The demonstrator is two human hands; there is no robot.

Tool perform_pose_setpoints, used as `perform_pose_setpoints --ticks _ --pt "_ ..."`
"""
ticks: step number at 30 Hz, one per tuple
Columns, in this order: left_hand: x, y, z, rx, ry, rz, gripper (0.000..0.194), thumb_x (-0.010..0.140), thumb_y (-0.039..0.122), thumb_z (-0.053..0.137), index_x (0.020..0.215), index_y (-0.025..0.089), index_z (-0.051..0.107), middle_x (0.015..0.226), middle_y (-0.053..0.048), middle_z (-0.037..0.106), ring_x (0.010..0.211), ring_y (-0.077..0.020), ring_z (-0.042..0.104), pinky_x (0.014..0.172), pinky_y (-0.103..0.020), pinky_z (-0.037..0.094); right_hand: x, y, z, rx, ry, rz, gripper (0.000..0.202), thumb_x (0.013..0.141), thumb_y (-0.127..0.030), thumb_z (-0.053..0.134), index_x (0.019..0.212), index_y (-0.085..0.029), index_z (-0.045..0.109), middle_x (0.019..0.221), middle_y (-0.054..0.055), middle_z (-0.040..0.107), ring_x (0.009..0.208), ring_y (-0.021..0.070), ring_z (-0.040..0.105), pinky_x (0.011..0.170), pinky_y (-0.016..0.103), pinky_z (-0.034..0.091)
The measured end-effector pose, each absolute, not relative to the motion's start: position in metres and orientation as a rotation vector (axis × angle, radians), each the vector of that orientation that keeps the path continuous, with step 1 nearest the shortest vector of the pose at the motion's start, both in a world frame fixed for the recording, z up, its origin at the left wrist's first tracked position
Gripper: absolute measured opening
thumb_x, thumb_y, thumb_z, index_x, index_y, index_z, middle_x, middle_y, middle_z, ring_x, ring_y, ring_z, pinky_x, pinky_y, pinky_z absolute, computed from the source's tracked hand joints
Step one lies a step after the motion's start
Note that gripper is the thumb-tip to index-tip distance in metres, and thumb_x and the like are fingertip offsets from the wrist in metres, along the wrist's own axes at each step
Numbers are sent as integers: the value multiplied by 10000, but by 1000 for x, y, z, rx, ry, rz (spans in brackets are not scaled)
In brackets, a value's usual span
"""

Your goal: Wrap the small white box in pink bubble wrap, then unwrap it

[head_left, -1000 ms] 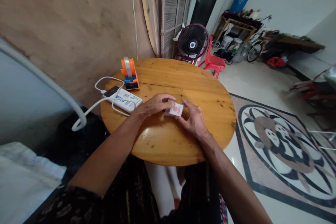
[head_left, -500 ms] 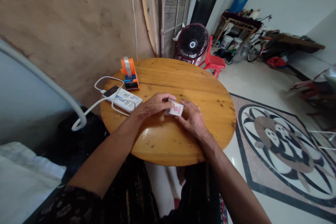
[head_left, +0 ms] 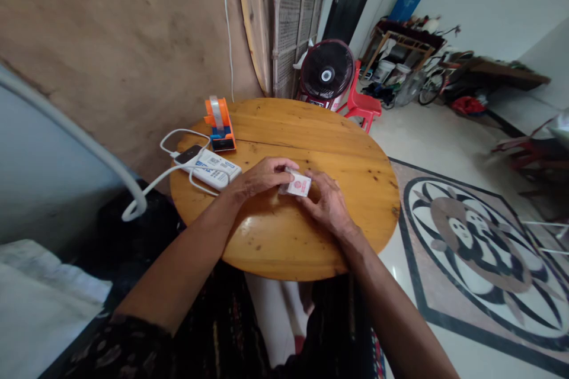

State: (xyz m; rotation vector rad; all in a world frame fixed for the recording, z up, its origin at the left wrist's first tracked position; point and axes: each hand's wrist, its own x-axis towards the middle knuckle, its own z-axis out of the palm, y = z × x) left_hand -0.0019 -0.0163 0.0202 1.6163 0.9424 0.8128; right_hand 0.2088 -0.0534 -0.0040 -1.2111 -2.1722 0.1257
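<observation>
A small white box [head_left: 299,185] with red print sits over the middle of the round wooden table, between my two hands. Something clear, like plastic film, shows at its left end. My left hand [head_left: 269,176] pinches that left end, thumb on top and fingers along the far side. From the right, my right hand [head_left: 328,198] curves around the other end, its forefinger at the far corner and its thumb at the near edge. The undersides of the fingers are hidden.
On the wooden table [head_left: 284,249], a white power strip [head_left: 216,170] with cables lies left of my left hand. Behind it stands an orange tape dispenser [head_left: 224,118]. A fan [head_left: 326,70] and a red plastic chair [head_left: 362,103] are past the far edge.
</observation>
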Motion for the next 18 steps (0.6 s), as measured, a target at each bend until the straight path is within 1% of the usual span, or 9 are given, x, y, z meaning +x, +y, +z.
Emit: perform_pose_setpoints --ticks 5,9,13,18 --pt "-2 -16 19 1623 938 807 457 725 339 646 1119 107 650 993 -81 698 896 -210 630 836 -344 464 209 -53 -5 -1198 -2175 126 465 800 -320 683 1229 -183 570 1213 142 655 1135 312 605 961 480 462" --pt "-2 -15 19 1619 944 810 453 735 375 656 1103 112 655 990 -75 698 892 -209 626 824 -333 459 209 -54 -4 -1195 -2177 121 447 804 -329 680 1215 -182 578 1192 141 664 1111 307 617 947 479 462" --pt "-2 -14 17 1650 928 828 401 791 460 624 1019 136 684 927 -54 695 833 -192 616 759 -308 450 207 -55 -2 -1188 -2179 130 409 806 -338 678 1176 -188 593 1159 138 680 1083 303 630 926 471 465" --pt "-2 -16 16 1644 897 836 425 851 528 558 975 139 678 862 -38 664 746 -154 572 673 -271 409 207 -55 -2 -1206 -2157 146 457 785 -338 693 1201 -193 574 1172 139 683 1089 310 634 930 479 463"
